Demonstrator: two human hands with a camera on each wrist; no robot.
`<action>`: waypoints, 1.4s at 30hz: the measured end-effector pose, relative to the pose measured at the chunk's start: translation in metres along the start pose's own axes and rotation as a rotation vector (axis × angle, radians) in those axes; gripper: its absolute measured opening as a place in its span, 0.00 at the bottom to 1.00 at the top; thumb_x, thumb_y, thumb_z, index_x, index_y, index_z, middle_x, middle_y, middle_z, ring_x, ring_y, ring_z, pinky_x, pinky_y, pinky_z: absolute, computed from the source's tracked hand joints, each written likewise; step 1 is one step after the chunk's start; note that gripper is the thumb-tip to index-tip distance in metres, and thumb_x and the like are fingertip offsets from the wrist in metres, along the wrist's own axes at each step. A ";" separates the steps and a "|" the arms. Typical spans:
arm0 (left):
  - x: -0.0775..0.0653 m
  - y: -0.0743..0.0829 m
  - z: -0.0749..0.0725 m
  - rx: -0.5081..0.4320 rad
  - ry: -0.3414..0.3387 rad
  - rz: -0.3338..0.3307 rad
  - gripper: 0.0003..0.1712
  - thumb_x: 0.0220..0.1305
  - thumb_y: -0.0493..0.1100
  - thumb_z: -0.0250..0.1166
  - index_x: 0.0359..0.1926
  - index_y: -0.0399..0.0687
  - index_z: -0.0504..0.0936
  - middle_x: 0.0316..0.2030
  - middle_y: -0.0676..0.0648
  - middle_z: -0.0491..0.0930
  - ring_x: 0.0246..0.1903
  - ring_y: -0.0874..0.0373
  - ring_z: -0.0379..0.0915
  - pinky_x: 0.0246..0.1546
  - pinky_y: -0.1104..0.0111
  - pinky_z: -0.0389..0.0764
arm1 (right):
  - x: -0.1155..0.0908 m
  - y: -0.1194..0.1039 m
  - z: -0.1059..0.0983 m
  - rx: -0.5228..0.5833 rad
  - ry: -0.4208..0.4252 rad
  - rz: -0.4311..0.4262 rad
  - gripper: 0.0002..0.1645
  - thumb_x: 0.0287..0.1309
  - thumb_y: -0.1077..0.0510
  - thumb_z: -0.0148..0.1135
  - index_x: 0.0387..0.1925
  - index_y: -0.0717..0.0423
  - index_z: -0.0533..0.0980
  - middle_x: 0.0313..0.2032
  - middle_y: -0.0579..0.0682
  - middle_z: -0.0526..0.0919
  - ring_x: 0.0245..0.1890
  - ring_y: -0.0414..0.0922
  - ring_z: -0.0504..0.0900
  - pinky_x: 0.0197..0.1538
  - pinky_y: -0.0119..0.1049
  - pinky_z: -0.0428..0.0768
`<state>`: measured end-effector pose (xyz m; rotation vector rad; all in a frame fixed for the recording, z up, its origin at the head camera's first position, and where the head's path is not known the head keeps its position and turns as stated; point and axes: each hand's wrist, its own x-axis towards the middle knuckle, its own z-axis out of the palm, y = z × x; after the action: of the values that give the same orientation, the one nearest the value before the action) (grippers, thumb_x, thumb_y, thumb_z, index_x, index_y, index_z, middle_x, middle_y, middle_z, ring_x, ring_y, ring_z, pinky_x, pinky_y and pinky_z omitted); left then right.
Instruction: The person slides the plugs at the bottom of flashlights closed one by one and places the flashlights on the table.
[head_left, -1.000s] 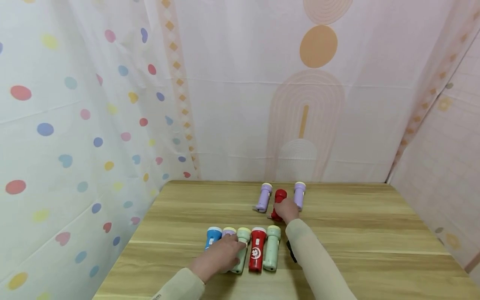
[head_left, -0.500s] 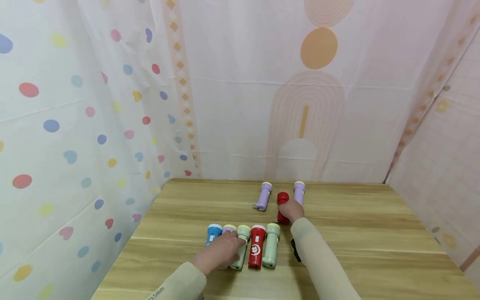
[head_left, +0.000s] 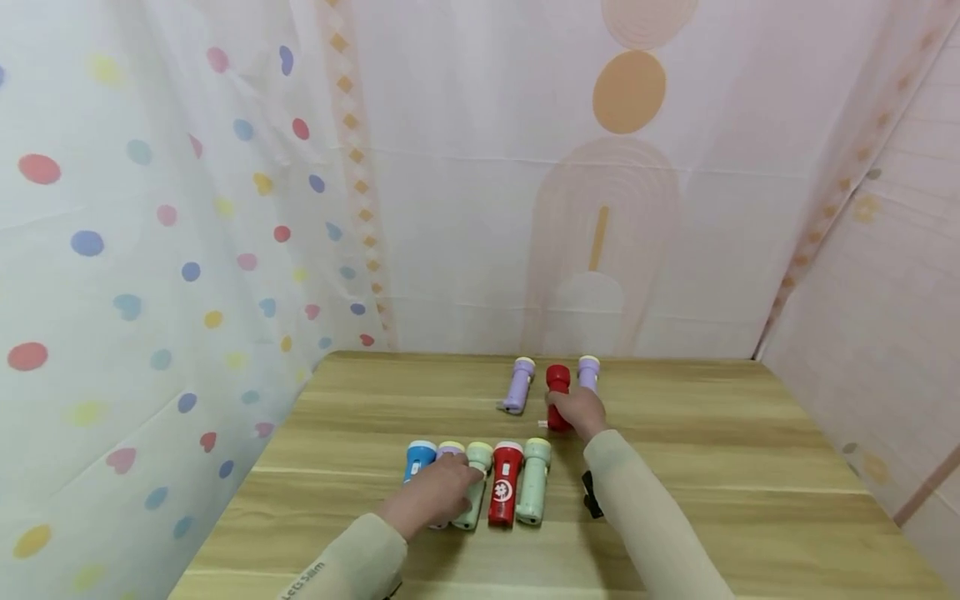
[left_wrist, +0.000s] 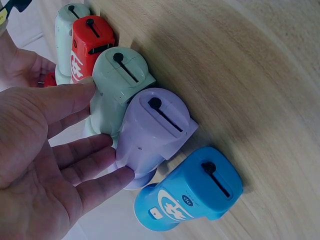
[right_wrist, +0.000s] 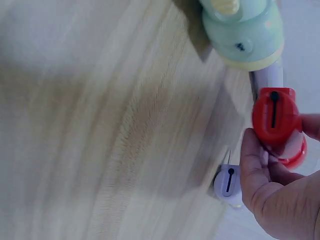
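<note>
My left hand (head_left: pixel 433 493) lies over a row of toy flashlights. Its thumb touches a pale green flashlight (left_wrist: pixel 107 107), while the fingertips rest against a purple flashlight (left_wrist: pixel 145 135) beside it. A blue flashlight (head_left: pixel 421 457) stands at the row's left end; a red flashlight with a white emblem (head_left: pixel 503 485) and a second pale green flashlight (head_left: pixel 535 479) fill the right. Farther back, my right hand (head_left: pixel 583 410) pinches another red flashlight (right_wrist: pixel 275 119) between thumb and fingers. This one sits between a left purple flashlight (head_left: pixel 519 386) and a right purple flashlight (head_left: pixel 588 372).
A wooden table (head_left: pixel 712 467) bears everything. A white curtain (head_left: pixel 465 208) with printed shapes hangs behind its back edge, with a dotted curtain (head_left: pixel 187 333) along the left. A black strap (head_left: pixel 592 495) shows at my right wrist.
The red flashlight in my right hand has shifted a little to the right, then back toward the curtain, more level with the two purple ones. My left hand stays on the row.
</note>
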<state>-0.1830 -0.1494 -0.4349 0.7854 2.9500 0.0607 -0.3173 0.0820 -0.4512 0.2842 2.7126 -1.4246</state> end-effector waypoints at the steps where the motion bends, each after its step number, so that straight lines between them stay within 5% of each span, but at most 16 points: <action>1: 0.001 0.000 0.001 -0.003 0.001 -0.002 0.18 0.54 0.40 0.74 0.48 0.45 0.85 0.35 0.46 0.77 0.37 0.54 0.72 0.39 0.62 0.78 | -0.001 0.000 -0.002 0.019 -0.001 0.009 0.28 0.56 0.48 0.61 0.46 0.70 0.75 0.42 0.60 0.78 0.42 0.54 0.74 0.45 0.42 0.74; 12: 0.004 -0.003 0.001 -0.095 -0.040 -0.071 0.22 0.56 0.40 0.73 0.53 0.44 0.84 0.47 0.43 0.80 0.50 0.47 0.75 0.52 0.55 0.78 | -0.020 0.008 -0.023 0.256 -0.068 0.092 0.22 0.59 0.56 0.60 0.48 0.70 0.72 0.41 0.58 0.78 0.38 0.48 0.76 0.39 0.34 0.76; 18: 0.006 -0.002 -0.003 -0.077 -0.078 -0.115 0.23 0.56 0.42 0.73 0.54 0.47 0.84 0.46 0.43 0.79 0.48 0.48 0.76 0.46 0.53 0.80 | -0.030 0.012 -0.028 0.343 -0.103 0.113 0.25 0.63 0.56 0.59 0.53 0.73 0.72 0.46 0.61 0.79 0.39 0.49 0.78 0.41 0.36 0.79; 26: 0.008 -0.002 -0.002 -0.091 -0.080 -0.127 0.22 0.56 0.42 0.74 0.54 0.46 0.84 0.50 0.43 0.79 0.51 0.47 0.75 0.50 0.52 0.78 | -0.042 0.026 -0.035 0.324 -0.073 0.165 0.23 0.63 0.55 0.62 0.50 0.71 0.74 0.45 0.61 0.79 0.36 0.47 0.78 0.37 0.33 0.78; 33: 0.008 -0.004 -0.003 -0.103 -0.010 -0.109 0.21 0.61 0.48 0.71 0.52 0.43 0.83 0.46 0.42 0.81 0.48 0.47 0.77 0.46 0.52 0.80 | -0.051 0.033 -0.039 0.376 -0.078 0.167 0.24 0.65 0.55 0.63 0.52 0.73 0.74 0.46 0.63 0.80 0.38 0.49 0.82 0.42 0.37 0.82; 42: 0.018 0.003 -0.007 -0.118 0.120 -0.084 0.24 0.63 0.51 0.69 0.56 0.44 0.81 0.49 0.42 0.80 0.49 0.46 0.78 0.47 0.51 0.80 | -0.064 0.038 -0.043 0.299 -0.079 0.166 0.25 0.67 0.52 0.61 0.52 0.72 0.75 0.45 0.60 0.80 0.40 0.50 0.76 0.46 0.41 0.76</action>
<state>-0.1973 -0.1380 -0.4295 0.6644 3.0538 0.2831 -0.2464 0.1300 -0.4483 0.4464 2.3471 -1.7463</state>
